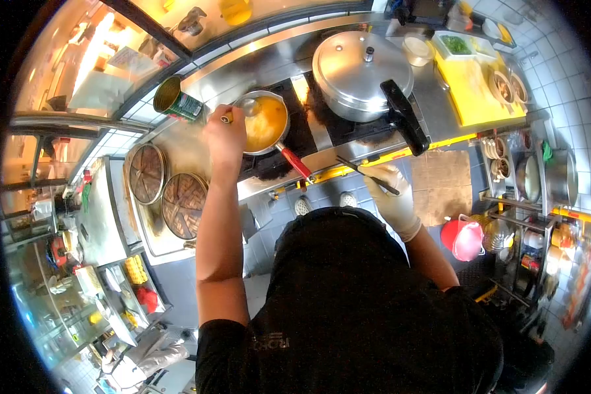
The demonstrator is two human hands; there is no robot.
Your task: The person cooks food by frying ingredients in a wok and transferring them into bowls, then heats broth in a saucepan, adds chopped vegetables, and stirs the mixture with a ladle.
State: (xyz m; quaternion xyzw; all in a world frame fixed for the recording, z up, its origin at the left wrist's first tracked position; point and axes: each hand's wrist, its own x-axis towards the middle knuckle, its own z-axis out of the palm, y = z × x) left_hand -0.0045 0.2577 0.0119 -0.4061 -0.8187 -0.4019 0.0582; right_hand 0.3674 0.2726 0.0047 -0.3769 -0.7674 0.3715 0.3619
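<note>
My bare left hand (226, 136) is closed around the handle of a ladle (249, 106). The ladle's metal bowl is at the upper left rim of a saucepan (284, 141) with a red handle. Yellow-orange liquid (266, 123), paler in the middle, fills much of the pan, which sits on the left burner. In a pale glove, my right hand (394, 194) grips a slim dark tool (368, 176) in front of the stove edge; its exact kind is unclear. A large lidded pressure cooker (354, 72) with a black handle stands on the right burner.
A green open can (177, 102) stands left of the pan. Two round dark grates (184, 205) lie farther left. At the right are a yellow cutting board (466, 88) with bowls and a red bucket (461, 238). Another person (141, 361) is at lower left.
</note>
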